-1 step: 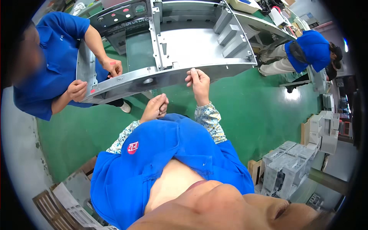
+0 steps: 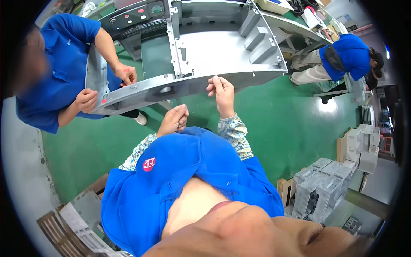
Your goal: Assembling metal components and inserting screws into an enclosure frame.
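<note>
A large grey sheet-metal frame (image 2: 222, 55) stands in front of me at about waist height. My right hand (image 2: 221, 93) is raised to its front rim (image 2: 188, 85), fingertips pinching the edge near the middle. My left hand (image 2: 173, 121) hangs just below the rim with its fingers curled into a loose fist, not touching the metal; whether it holds something small is hidden. On the left, a co-worker in a blue shirt (image 2: 55, 73) has both hands (image 2: 126, 73) at the frame's left corner.
The floor is green (image 2: 291, 124). Another person in blue (image 2: 342, 60) bends over a bench at the upper right. Grey metal cases (image 2: 321, 188) are stacked at the lower right, with cardboard and flat parts (image 2: 81, 222) at the lower left.
</note>
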Demonstrator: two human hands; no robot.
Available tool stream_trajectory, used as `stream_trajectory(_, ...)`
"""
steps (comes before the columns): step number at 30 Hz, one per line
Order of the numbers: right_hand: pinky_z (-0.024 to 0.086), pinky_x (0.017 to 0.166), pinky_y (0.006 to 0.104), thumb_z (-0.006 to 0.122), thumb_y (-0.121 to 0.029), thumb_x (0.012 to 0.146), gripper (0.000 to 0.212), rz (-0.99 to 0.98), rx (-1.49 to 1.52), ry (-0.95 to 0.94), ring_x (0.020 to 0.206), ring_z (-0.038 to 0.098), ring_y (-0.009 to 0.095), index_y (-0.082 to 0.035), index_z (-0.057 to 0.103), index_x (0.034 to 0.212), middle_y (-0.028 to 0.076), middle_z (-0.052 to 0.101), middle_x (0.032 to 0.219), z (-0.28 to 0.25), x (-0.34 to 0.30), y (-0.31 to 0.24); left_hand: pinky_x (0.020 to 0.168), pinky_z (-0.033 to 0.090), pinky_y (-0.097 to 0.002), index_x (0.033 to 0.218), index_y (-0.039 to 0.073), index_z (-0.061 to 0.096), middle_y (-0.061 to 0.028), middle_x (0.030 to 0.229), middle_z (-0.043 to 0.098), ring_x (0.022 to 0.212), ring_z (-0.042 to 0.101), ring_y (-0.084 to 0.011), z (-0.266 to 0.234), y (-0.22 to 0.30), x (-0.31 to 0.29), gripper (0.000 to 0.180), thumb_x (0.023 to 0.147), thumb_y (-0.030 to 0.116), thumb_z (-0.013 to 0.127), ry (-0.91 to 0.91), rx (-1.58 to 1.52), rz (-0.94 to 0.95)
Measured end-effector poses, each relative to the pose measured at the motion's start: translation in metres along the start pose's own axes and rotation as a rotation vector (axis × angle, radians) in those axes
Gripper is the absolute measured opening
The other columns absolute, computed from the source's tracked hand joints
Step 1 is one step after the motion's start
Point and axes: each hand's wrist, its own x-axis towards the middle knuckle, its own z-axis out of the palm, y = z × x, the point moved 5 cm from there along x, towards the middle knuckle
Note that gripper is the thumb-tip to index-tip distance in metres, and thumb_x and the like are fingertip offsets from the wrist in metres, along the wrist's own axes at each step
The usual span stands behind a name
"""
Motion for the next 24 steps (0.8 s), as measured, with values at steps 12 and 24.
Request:
stream_trajectory(12,0.043,0.062,0.0310,0.064,-0.007,0.073,0.013,-0.518,-0.498,-0.609,0.068,0.057,0.022,-0.008,0.063,0.086,0.006,0.059,0.075,0.034,-0.083,-0.039,0.049,0.030,-0.0178,0.085,0.003,0.062,0.0049,0.061,0.047,0.054,0.039,-0.0036,-0.007,0.002,-0.004,0.040,0.081,0.043,0.060,-0.225,0.555,-0.106)
stream_trajectory(24,0.045,0.056,0.0256,0.062,-0.009,0.077,0.008,-0.347,-0.420,0.092,0.059,0.058,0.013,-0.002,0.060,0.078,0.006,0.060,0.068,0.091,-0.073,-0.014,0.058,0.040,-0.0243,0.095,0.000,0.048,-0.0070,0.078,0.048,0.069,0.045,-0.0165,-0.125,0.014,-0.013,0.019,0.093,0.015,0.036,0.295,-0.588,-0.141)
